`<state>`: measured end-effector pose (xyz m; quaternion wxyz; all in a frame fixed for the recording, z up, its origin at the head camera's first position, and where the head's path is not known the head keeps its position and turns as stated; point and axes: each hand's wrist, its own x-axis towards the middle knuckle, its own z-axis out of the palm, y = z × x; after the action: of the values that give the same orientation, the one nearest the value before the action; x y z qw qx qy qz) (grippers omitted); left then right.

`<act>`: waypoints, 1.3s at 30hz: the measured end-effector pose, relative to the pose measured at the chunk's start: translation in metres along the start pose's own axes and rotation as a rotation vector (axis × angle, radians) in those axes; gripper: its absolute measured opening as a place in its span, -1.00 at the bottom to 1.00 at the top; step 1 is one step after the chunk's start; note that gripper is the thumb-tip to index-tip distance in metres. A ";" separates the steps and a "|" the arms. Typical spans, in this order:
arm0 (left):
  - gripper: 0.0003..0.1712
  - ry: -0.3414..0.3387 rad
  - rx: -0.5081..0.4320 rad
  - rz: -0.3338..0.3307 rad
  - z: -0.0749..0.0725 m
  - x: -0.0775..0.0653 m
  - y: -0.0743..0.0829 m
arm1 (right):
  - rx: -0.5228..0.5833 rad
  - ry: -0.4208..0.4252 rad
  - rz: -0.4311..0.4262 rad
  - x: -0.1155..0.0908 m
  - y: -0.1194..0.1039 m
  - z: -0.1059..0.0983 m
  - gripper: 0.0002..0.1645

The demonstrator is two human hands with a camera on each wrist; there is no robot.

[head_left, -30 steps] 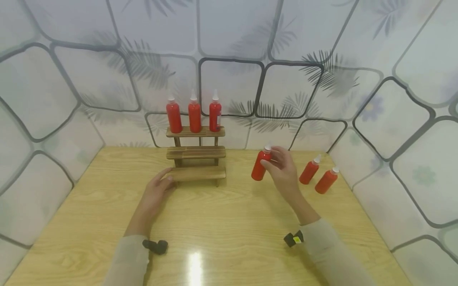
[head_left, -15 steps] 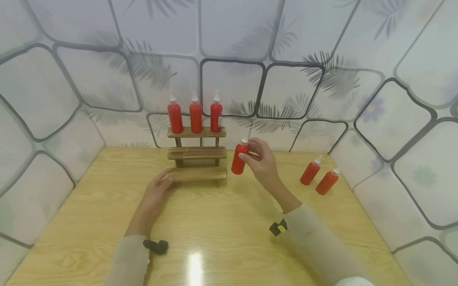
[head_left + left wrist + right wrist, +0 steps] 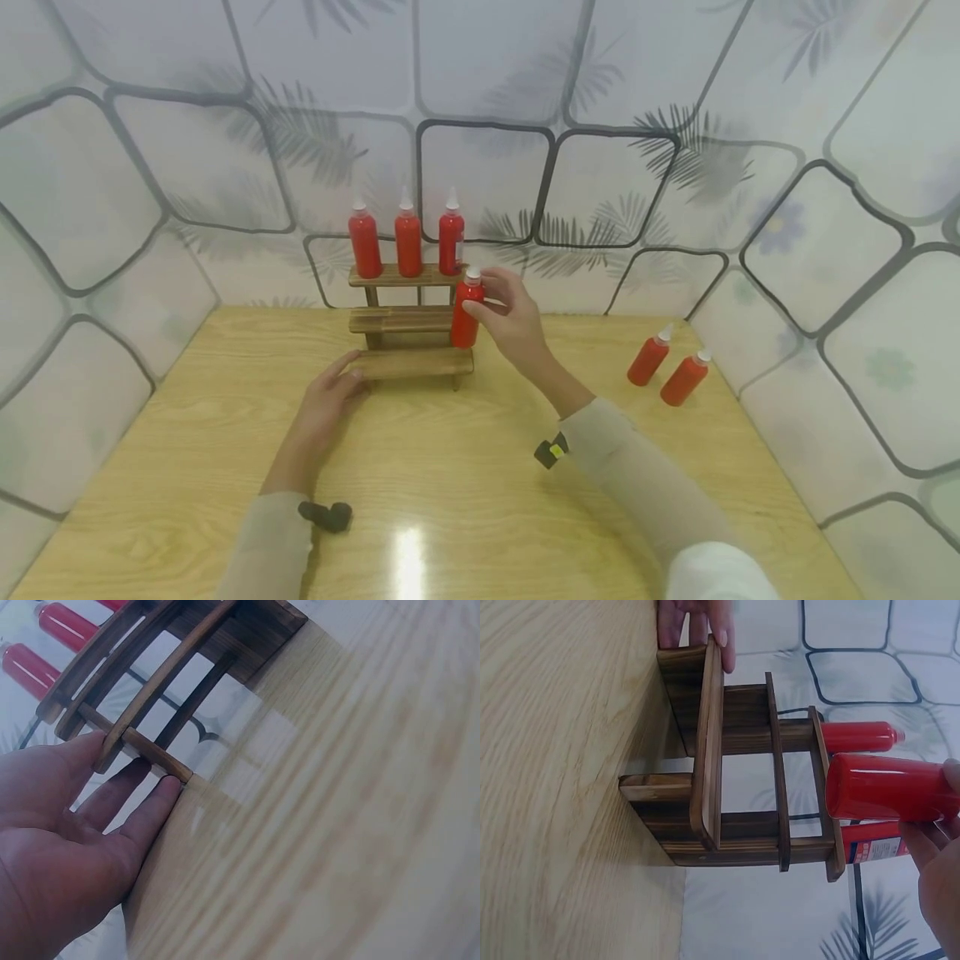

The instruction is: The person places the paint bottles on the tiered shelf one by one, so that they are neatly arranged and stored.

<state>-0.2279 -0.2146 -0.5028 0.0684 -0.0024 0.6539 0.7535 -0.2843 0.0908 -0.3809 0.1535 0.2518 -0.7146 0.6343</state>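
My right hand (image 3: pixel 513 321) holds a red squeeze bottle (image 3: pixel 463 321) with a white cap, thumb and fingers around its upper part. The bottle is upright and overlaps the right end of the middle tier of a wooden three-tier stand (image 3: pixel 397 362) in the head view. In the right wrist view, the held bottle (image 3: pixel 885 787) shows its base, apart from the tier boards. My left hand (image 3: pixel 330 400) grips the left end of the stand's lowest tier, fingers at the board end and leg (image 3: pixel 161 754). Three similar bottles (image 3: pixel 408 243) stand on the top tier.
Two more red bottles (image 3: pixel 649 358) stand on the right of the wood-grain table (image 3: pixel 450 483). A patterned wall (image 3: pixel 487 183) rises close behind the stand, with further wall panels on both sides.
My right hand has carried the red bottle leftward and slightly up, from the space right of the stand to its right end. My left hand stays on the stand.
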 end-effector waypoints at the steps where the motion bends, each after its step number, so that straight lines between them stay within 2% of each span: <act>1: -0.29 -0.003 0.006 0.003 -0.001 0.000 0.000 | 0.002 -0.002 0.003 0.002 0.000 0.002 -0.41; 6: -0.30 -0.006 0.043 0.015 -0.002 0.001 0.001 | 0.011 -0.016 0.026 0.010 -0.003 0.012 -0.40; 12: -0.32 -0.002 -0.010 -0.020 0.002 -0.003 0.000 | 0.010 -0.018 0.037 0.014 -0.003 0.020 -0.42; 18: -0.32 0.001 -0.020 -0.001 0.003 -0.004 0.003 | 0.013 -0.023 0.038 0.022 -0.002 0.034 -0.41; 27: -0.32 0.002 -0.031 -0.014 0.004 -0.007 0.003 | -0.024 -0.067 0.020 0.036 0.005 0.067 -0.41; 33: -0.34 0.018 -0.040 0.015 0.003 -0.006 0.001 | -0.094 -0.122 0.000 0.043 0.014 0.091 -0.34; 39: -0.35 0.038 -0.030 0.015 0.004 -0.003 -0.001 | -0.105 -0.127 0.028 0.044 0.020 0.107 -0.35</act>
<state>-0.2241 -0.2114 -0.5027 0.0505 -0.0130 0.6436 0.7636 -0.3213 -0.0202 -0.3899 0.1119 0.2733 -0.7588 0.5806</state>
